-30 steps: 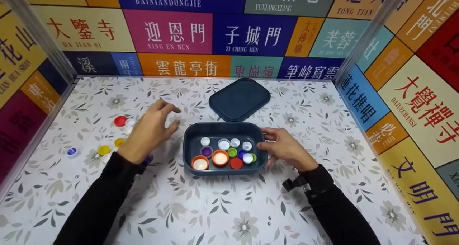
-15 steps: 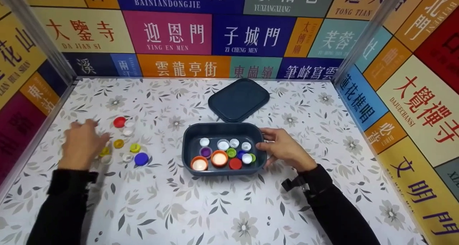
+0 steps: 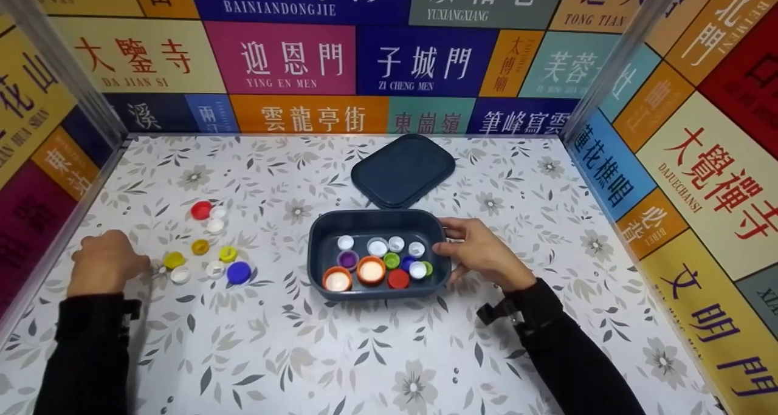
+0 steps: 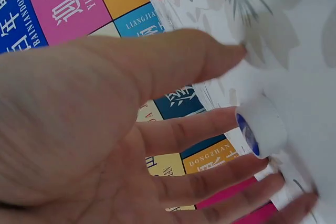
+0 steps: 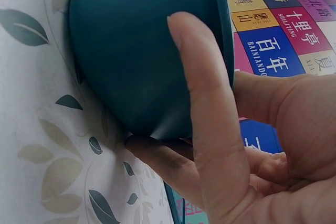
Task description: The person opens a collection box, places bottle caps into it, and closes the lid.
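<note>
The wall (image 3: 279,56) is full of bright colors, and the table (image 3: 273,354) under my arms is white with gray flowers. My left hand (image 3: 109,260) is over at my left, fingers stretched out, not curled round anything. A white cap with a blue middle (image 4: 268,127) is right by those fingertips; I can't tell if they touch it. My thumb is away from it. My right hand (image 3: 483,251) grips the right end of the dark box (image 3: 383,222), and little caps (image 3: 377,247) sit inside. The lid (image 3: 403,171) lies behind the box. If I squeeze the white cap crooked, I think it could pop out and roll, because it is small and round. If I swing my arm too low, I might bump the yellow cap (image 3: 174,260) or the big blue cap (image 3: 238,273). If my right hand pulls too hard, the box might tip and spill.
</note>
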Motion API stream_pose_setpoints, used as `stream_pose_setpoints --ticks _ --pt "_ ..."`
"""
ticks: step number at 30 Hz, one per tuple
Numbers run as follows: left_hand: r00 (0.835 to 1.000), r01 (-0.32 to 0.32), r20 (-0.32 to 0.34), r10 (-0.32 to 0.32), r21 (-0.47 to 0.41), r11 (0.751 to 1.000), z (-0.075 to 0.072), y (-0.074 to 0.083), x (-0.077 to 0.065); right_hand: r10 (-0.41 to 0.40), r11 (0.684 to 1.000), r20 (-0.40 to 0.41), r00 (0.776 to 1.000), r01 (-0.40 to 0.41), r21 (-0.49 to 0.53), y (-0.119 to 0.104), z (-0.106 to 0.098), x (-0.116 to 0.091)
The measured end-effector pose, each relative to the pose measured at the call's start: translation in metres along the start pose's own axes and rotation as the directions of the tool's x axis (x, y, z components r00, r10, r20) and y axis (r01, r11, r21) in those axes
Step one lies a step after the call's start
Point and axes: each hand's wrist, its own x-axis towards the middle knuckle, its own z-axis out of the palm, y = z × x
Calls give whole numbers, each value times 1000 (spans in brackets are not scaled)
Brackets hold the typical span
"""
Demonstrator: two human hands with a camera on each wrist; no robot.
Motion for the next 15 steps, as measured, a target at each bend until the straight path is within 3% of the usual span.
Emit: stream_pose_setpoints --ticks 6,15 --pt "988 -70 -140 68 -14 997 5 -6 5 -14 1000 7 1000 14 0 1 0 -1" --pt "983 -69 -175 58 -53 996 9 -8 13 -13 1000 0 1000 13 4 0 0 -2"
